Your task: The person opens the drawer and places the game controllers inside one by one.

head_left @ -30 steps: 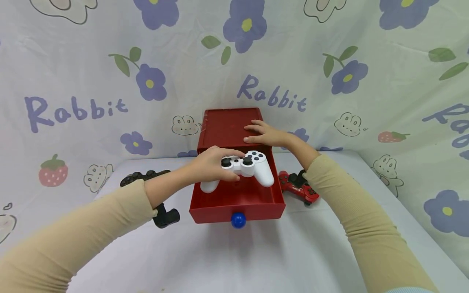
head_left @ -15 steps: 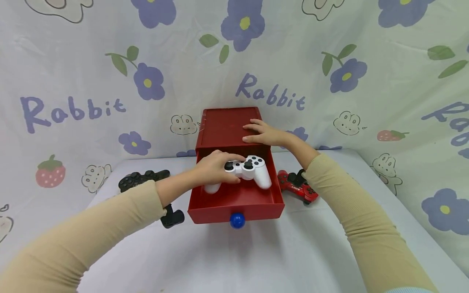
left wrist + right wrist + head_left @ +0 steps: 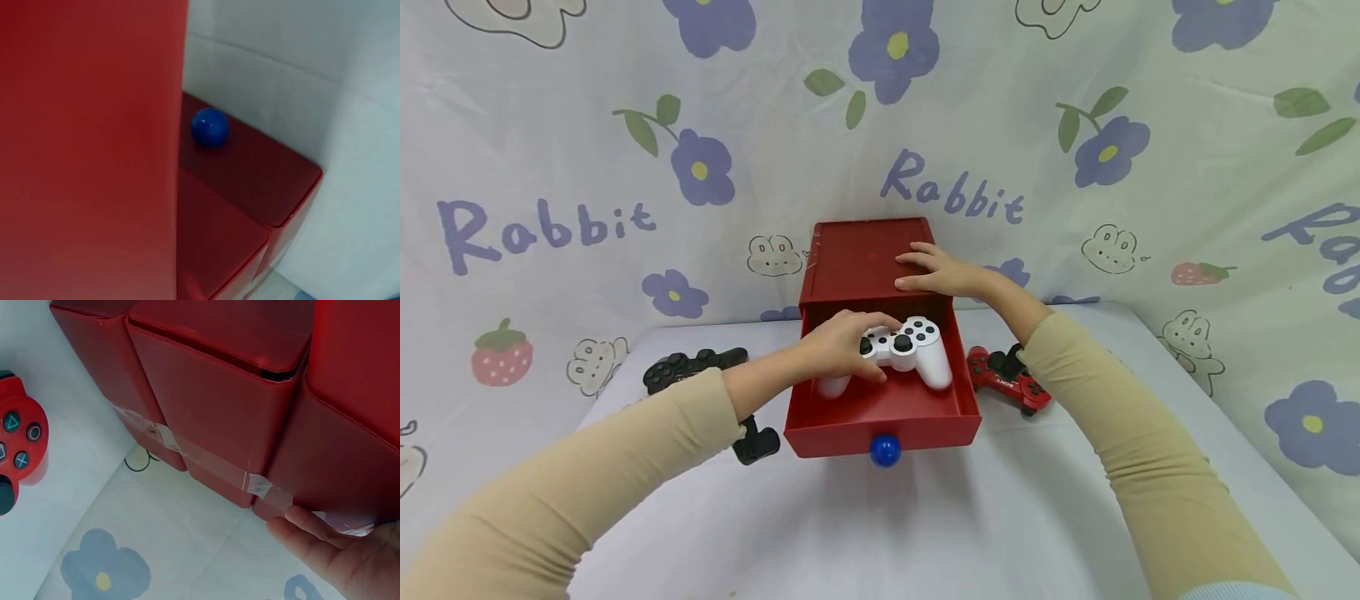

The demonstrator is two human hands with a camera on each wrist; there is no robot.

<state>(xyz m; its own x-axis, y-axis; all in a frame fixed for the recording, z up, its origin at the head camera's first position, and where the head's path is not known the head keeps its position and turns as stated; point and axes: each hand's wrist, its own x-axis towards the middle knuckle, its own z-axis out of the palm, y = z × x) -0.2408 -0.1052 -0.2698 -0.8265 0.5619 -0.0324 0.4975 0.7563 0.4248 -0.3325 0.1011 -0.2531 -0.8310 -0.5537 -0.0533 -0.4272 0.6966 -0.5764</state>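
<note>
A white game controller (image 3: 931, 363) lies in the pulled-out red drawer (image 3: 882, 438), which has a blue knob (image 3: 885, 451) on its front. My left hand (image 3: 841, 343) grips the controller's left half, thumb on the near side and fingers over the far side; the hand covers most of that half. On top of the red drawer box (image 3: 863, 260) my right hand (image 3: 942, 273) rests with spread fingers. The right wrist view shows some of its fingers (image 3: 309, 540) by the taped red boxes. The left hand is out of sight in the left wrist view.
A red controller (image 3: 1009, 382) lies right of the drawer. Left of it is a black controller (image 3: 696, 367), with another black object (image 3: 756, 442) half behind the left forearm. Another blue knob (image 3: 209, 127) shows on a lower drawer. A patterned curtain (image 3: 775, 150) hangs behind.
My left hand has lowered the white controller into the drawer, and the controller now lies flatter, slightly shifted left. My right hand has stayed on the box.
</note>
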